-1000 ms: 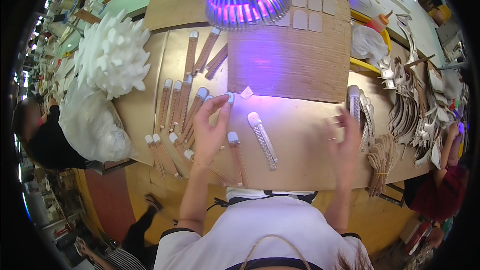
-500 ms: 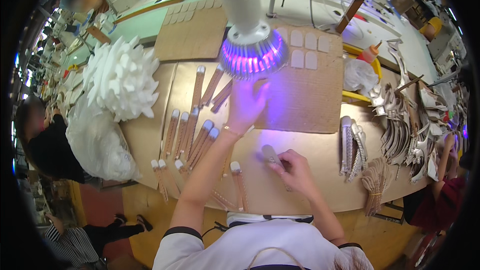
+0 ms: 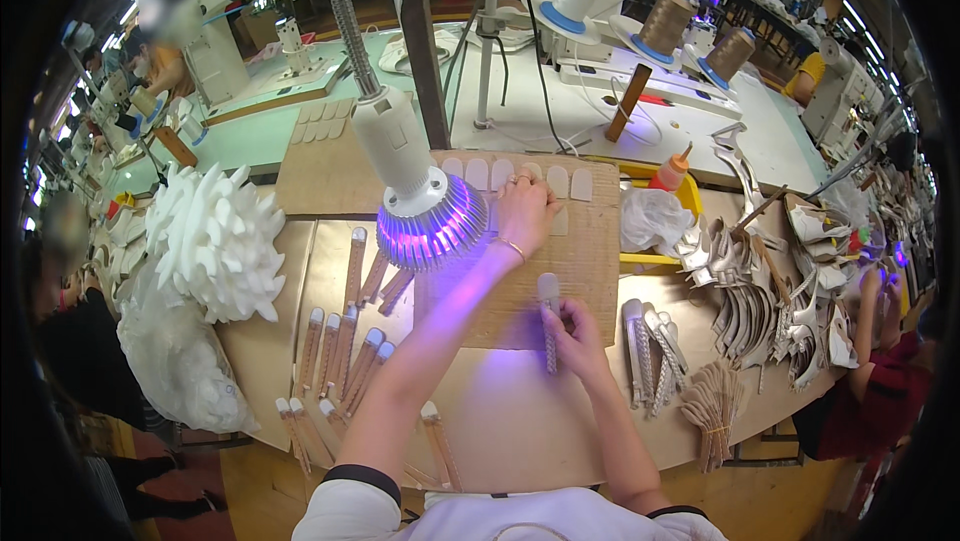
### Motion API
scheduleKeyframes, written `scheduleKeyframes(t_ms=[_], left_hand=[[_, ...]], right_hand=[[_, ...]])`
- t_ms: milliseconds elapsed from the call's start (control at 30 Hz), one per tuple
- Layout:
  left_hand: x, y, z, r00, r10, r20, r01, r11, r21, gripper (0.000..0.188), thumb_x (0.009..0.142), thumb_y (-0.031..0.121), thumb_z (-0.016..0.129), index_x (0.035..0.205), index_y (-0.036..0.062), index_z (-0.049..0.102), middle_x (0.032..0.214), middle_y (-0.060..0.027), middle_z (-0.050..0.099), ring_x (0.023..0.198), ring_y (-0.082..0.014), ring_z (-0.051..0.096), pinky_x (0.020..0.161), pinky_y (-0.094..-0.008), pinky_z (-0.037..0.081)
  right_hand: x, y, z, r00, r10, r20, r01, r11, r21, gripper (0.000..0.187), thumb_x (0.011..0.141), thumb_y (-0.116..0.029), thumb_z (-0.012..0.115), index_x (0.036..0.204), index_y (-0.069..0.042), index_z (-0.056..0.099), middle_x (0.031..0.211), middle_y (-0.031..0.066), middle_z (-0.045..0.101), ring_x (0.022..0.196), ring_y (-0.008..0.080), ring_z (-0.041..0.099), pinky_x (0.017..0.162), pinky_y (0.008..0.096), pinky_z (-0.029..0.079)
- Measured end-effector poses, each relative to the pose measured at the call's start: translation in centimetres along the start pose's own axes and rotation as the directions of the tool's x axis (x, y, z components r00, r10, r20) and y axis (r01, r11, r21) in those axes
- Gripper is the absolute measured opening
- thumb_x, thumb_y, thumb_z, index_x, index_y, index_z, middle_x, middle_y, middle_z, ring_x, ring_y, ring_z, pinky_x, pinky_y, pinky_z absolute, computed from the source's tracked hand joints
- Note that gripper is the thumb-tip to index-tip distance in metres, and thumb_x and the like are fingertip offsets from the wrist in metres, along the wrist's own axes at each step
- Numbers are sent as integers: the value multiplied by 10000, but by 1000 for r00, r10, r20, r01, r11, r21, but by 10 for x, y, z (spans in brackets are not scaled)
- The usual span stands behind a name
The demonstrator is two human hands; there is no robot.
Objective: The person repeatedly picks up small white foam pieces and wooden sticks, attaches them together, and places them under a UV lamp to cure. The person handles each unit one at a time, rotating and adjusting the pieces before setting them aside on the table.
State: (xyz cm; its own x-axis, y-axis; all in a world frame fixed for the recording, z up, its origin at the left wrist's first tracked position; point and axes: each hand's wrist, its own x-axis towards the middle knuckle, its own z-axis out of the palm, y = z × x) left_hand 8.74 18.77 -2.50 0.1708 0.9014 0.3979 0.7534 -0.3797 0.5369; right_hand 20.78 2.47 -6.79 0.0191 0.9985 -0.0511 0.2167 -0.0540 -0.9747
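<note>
My left hand (image 3: 528,211) reaches past the lamp to the cardboard sheet (image 3: 460,316). Its bent fingertips close on one of the pale rounded tabs (image 3: 581,185) laid out in rows there; the fingers partly hide that piece. Lower and to the right, my right hand (image 3: 580,333) pinches a braided strap (image 3: 549,336), held upright with its pale rounded end on top. Between my left forearm and the strap, violet light falls from the lamp (image 3: 430,226). More straps (image 3: 641,346) lie bundled right of my right hand.
Brown straps with pale tips (image 3: 345,356) spread left of my forearm. A white foam bundle (image 3: 215,241) stands far left. At right are a yellow tray (image 3: 688,191) with a glue bottle (image 3: 672,171), stacked cut pieces (image 3: 750,291) and a tied bunch (image 3: 713,406). Sewing machines and people surround the table.
My left hand has moved from beneath the lamp to the tabs on the cardboard. My right hand still holds the strap, now more upright. The view has tilted up.
</note>
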Motion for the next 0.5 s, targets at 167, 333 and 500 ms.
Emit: scheduleKeyframes(t_ms=[167, 333, 500], left_hand=[[-13, -11, -8, 993, -47, 105, 93, 868, -488, 252, 869, 219, 673, 1051, 62, 598, 1007, -118, 599, 998, -264, 589, 862, -397, 466], [-60, -57, -41, 934, -341, 107, 217, 303, -928, 170, 951, 114, 560, 1079, 6, 588, 1025, -76, 627, 1004, -192, 617, 881, -360, 542], [-112, -67, -74, 882, -433, 188, 217, 18, -976, 248, 929, 49, 585, 1165, -2, 529, 995, -89, 638, 813, -187, 660, 733, -338, 599]], right_hand=[[8, 19, 8, 994, -106, -18, 105, 994, -43, 175, 927, -167, 624, 980, -2, 598, 892, 36, 476, 737, 117, 476, 681, 252, 423], [5, 6, 1, 992, 124, 12, -124, 975, 184, 179, 944, -176, 616, 1036, -22, 607, 888, -8, 572, 784, 77, 505, 723, 208, 415], [-5, -43, -5, 985, 58, 161, -91, 974, 208, 165, 950, -117, 590, 1025, 28, 614, 848, 35, 626, 744, 98, 579, 686, 264, 501]])
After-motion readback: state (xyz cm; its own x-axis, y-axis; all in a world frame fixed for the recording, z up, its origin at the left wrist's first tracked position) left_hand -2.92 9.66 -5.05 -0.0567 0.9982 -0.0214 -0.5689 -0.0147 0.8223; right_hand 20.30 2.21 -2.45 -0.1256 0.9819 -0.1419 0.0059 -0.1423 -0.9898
